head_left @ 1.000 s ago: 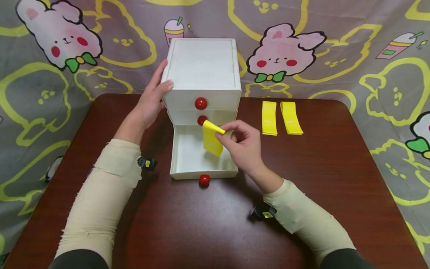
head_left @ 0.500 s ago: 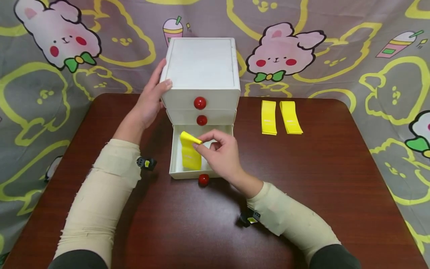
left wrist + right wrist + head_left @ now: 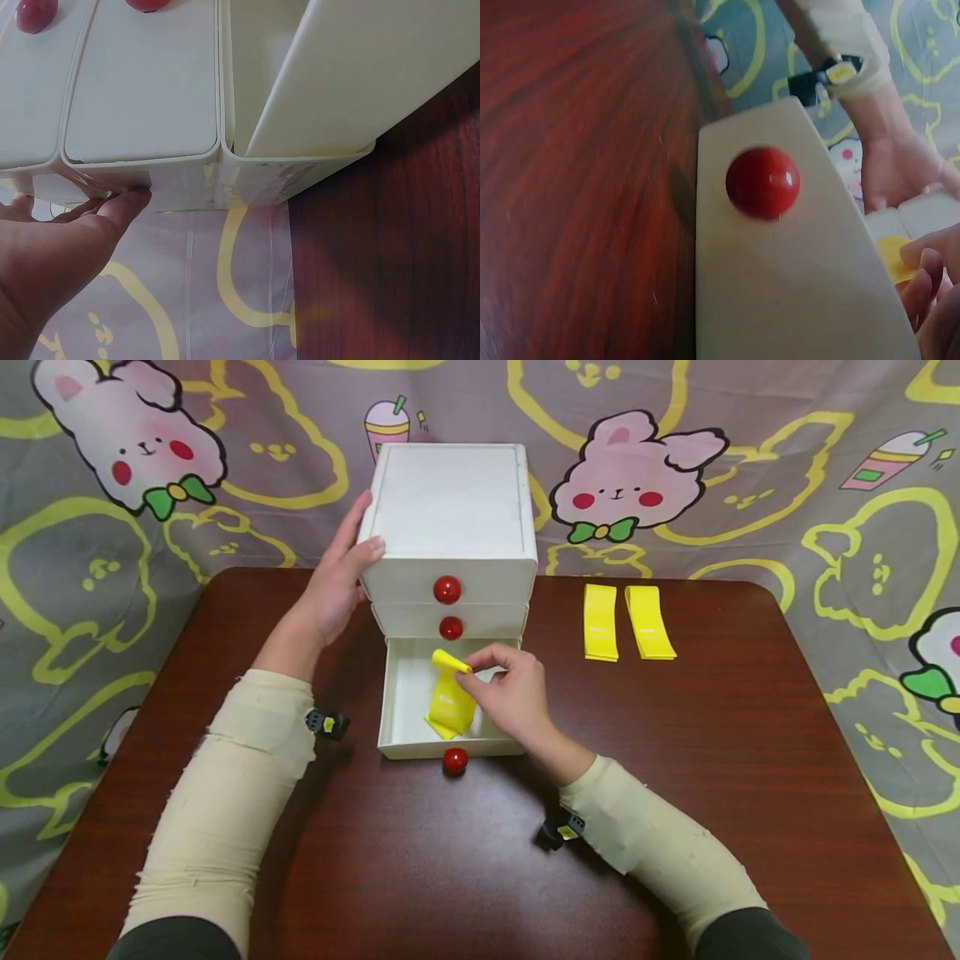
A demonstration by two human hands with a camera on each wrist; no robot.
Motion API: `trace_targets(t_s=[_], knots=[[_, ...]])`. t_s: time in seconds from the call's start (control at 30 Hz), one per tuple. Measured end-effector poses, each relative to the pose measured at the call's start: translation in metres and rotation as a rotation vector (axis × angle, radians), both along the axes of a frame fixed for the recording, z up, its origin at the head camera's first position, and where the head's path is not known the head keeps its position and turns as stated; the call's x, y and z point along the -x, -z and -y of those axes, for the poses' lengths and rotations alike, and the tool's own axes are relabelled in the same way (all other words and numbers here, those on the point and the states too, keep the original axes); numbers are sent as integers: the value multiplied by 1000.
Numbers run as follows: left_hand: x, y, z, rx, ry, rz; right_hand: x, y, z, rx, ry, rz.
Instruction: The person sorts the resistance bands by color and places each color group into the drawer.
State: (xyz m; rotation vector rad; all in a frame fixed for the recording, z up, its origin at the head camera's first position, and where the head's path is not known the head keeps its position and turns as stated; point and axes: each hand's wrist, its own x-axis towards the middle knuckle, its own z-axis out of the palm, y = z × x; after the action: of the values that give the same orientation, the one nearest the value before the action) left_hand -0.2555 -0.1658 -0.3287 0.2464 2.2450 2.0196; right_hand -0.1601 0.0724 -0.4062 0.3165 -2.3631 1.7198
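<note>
A white drawer cabinet (image 3: 453, 502) with red ball knobs stands at the back of the table. Its bottom drawer (image 3: 405, 693) is pulled out. My left hand (image 3: 330, 585) steadies the cabinet's left side, thumb at the top edge; in the left wrist view its fingers (image 3: 124, 206) press the side wall. Over the open drawer my right hand (image 3: 510, 689) pinches one end of a folded yellow strip (image 3: 452, 706) between thumb and fingers. The strip hangs down, its lower end bent at the drawer floor. In the right wrist view the drawer front hides part of the strip (image 3: 894, 255).
Two more folded yellow strips, a left one (image 3: 601, 622) and a right one (image 3: 650, 622), lie on the dark wooden table (image 3: 712, 735) right of the cabinet. A patterned cloth (image 3: 750, 468) hangs behind. The drawer's red knob (image 3: 454, 761) sticks out toward the front.
My right hand has brought the yellow strip left and down into the open drawer, then shifted slightly right; the strip's lower end is now bent. The left hand stays on the cabinet.
</note>
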Motion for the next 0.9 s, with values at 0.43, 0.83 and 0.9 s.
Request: trace_targets(t_s=[0.43,0.83,0.9], knots=[[1,0,-1,-40,0,-6,27,1,-21,-203,-33,75],[2,1,-1,-60,9,-10,44,-8,-40,-333,-24,152],[2,1,-2,-60,12,-10,45,-10,-46,-329,-20,166]])
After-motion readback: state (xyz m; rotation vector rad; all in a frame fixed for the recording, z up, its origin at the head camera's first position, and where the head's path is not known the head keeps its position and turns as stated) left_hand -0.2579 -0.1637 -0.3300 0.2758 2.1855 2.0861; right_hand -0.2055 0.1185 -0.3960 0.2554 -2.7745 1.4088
